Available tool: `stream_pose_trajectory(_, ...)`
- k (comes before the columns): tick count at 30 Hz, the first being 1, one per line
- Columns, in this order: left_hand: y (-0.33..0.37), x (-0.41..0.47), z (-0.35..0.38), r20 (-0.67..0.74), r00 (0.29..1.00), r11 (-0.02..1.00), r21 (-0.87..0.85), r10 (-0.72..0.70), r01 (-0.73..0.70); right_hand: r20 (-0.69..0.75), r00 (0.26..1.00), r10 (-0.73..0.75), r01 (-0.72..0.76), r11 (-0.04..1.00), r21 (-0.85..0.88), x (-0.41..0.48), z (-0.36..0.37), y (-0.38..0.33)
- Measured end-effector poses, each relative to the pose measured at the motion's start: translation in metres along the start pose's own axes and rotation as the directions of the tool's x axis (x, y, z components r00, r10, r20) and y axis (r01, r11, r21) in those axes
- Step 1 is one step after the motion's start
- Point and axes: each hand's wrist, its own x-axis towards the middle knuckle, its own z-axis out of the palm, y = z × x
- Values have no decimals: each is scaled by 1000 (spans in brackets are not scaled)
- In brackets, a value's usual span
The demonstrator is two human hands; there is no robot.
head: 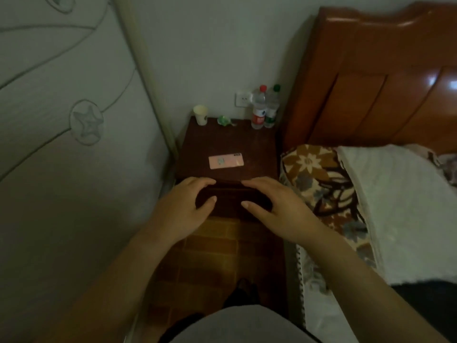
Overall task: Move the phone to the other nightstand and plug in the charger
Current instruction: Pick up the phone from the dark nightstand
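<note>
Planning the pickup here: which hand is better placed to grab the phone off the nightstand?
Roughly even, slightly the right hand: the phone lies just beyond both open, empty hands, its near edge closest to the right fingers. The left hand is nearly as close.

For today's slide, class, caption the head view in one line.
Both hands, left and right, hover empty before a nightstand where a pink phone lies flat.

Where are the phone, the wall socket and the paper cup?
phone (226, 161), head view, middle of its pink back.
wall socket (243, 98), head view, face plate.
paper cup (200, 115), head view, its side wall.
</note>
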Motion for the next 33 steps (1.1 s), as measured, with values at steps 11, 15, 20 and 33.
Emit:
stream_pose_trajectory(11, -84, 162, -26, 74, 994, 995, 57, -85, 81, 56, 998, -9, 13, 998, -68, 187, 18, 73)
stream_pose_trajectory(15, -114, 210, -27, 133, 988, 996, 45, -82, 77, 67, 997, 32, -29, 998, -49, 235, 32, 91)
stream_pose_trajectory(20, -159, 258, -12, 159, 982, 995, 43, -99, 93, 78, 997, 22, -19, 999, -34, 292, 63, 121)
stream_pose_trajectory(33, -277, 306, 139, 230, 929, 954, 149, -290, 261, 395, 919, 9, 49, 989, -137, 376, 203, 266)
